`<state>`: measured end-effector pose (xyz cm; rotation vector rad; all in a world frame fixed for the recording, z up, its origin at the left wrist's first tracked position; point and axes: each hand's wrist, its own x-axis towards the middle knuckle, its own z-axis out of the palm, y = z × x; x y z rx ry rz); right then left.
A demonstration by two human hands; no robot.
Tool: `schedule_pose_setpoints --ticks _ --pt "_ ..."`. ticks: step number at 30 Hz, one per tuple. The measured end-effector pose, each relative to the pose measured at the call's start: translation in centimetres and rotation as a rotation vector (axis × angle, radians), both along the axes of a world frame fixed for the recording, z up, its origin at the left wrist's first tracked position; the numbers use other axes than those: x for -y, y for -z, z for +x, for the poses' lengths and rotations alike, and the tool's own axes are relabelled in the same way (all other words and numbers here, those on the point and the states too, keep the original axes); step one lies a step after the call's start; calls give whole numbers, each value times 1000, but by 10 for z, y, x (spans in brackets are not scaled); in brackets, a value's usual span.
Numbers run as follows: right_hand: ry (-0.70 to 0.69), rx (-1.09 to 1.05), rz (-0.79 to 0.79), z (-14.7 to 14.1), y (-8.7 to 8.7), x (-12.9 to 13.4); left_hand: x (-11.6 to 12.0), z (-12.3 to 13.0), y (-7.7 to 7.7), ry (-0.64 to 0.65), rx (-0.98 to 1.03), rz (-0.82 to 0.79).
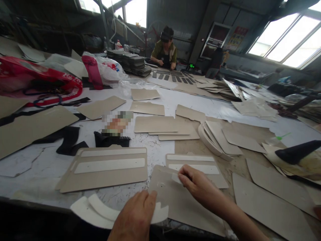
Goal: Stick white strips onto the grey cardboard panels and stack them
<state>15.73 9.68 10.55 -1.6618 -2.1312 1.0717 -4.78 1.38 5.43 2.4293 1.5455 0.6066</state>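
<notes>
My left hand (136, 212) is at the table's near edge, closed around several bent white strips (100, 209) whose ends stick out on both sides. My right hand (192, 180) pinches the end of a pale strip (176, 178), held over a beige board (185, 207) with rounded corners. Most of that strip is hidden or blurred. Left of it lies a small stack of beige boards (107, 179), the top one bearing two flat white strips (110, 164). Just behind my right hand, another beige board (223, 182) carries two similar white strips (193, 168).
More beige boards (155, 124) lie across the white table, with curved pieces (213, 142) at right of centre. A black cone-shaped object (298, 152) is at the right. Plastic bags (37, 80) and dark stacked sheets (132, 62) stand farther back. A co-worker (164, 50) leans over the far end.
</notes>
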Motion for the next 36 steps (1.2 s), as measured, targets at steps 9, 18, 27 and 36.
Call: schedule_pose_setpoints --ticks 9,18,27,36 --pt "-22 203 51 -47 24 -28 -47 4 36 55 -111 365" --pt "-58 383 70 -57 39 -32 -54 6 34 37 22 366" --pt "-109 454 121 -59 40 -34 -49 1 39 43 -18 179" --pt "-88 580 143 -35 22 -26 -48 6 39 45 -115 138"
